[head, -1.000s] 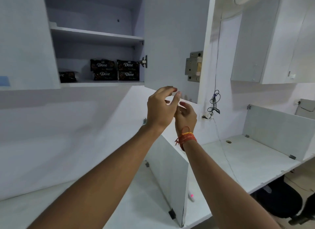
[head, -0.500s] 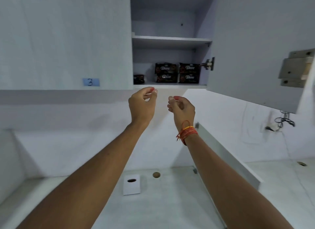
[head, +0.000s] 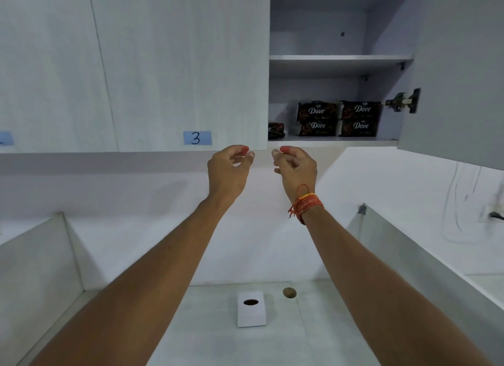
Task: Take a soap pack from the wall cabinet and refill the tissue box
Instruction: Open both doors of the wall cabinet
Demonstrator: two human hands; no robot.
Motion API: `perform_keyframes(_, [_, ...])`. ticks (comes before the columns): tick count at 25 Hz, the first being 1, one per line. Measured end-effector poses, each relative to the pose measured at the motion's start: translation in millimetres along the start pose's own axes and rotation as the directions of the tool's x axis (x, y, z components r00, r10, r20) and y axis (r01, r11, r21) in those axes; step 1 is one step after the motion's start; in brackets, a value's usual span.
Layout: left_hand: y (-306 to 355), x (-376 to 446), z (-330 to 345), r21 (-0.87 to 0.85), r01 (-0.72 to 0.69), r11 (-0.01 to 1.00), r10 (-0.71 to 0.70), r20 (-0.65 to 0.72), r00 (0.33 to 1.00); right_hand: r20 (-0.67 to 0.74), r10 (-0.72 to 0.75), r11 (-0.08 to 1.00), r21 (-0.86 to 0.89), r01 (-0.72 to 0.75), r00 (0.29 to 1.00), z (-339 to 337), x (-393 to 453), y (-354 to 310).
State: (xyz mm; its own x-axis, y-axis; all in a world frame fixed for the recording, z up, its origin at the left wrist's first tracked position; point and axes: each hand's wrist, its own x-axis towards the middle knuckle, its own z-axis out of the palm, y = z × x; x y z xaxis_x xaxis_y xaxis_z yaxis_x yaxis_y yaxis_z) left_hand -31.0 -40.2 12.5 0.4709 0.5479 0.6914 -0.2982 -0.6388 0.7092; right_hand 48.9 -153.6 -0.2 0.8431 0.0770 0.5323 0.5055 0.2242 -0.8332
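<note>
The wall cabinet (head: 338, 61) stands open at upper right, its door (head: 458, 73) swung out to the right. Several dark Dove soap packs (head: 338, 118) are stacked on its lower shelf, with one more dark pack (head: 276, 129) at the shelf's left. A white tissue box (head: 251, 312) with an oval slot sits on the desk below. My left hand (head: 227, 169) and my right hand (head: 296, 168) are raised just under the cabinet's bottom edge, fingers curled loosely, both empty. An orange thread band circles my right wrist.
The closed door labelled 3 (head: 197, 138) is to the left of the open cabinet. A cable hole (head: 289, 292) lies in the desk near the box. Grey partitions (head: 414, 253) flank the desk on both sides. A wall socket (head: 493, 215) with cables is at right.
The view has swung left, from the open door to the cabinet front and the desk. My hands have come apart and risen to the cabinet's lower edge.
</note>
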Motion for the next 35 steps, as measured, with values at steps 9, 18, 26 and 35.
perform_keyframes(9, [-20.7,19.0,26.2,-0.012,0.005,1.0,-0.005,-0.01,1.0,0.314,0.068,0.964,-0.264,0.019,0.947,22.6,78.9,3.8])
perform_keyframes(18, [-40.0,30.5,17.0,0.02,0.037,0.999,-0.036,-0.068,0.997,0.303,0.175,0.972,-0.203,-0.116,0.937,52.8,107.4,32.4])
perform_keyframes(26, [-27.7,34.3,14.5,-0.057,0.047,0.997,-0.061,-0.281,0.958,0.202,0.2,0.935,0.252,-0.248,0.959,34.9,87.9,17.4])
perform_keyframes(35, [-8.5,-23.5,7.0,0.195,-0.303,0.933,0.348,-0.275,0.896,0.654,0.042,0.706,0.516,-0.485,0.756,20.7,35.2,9.2])
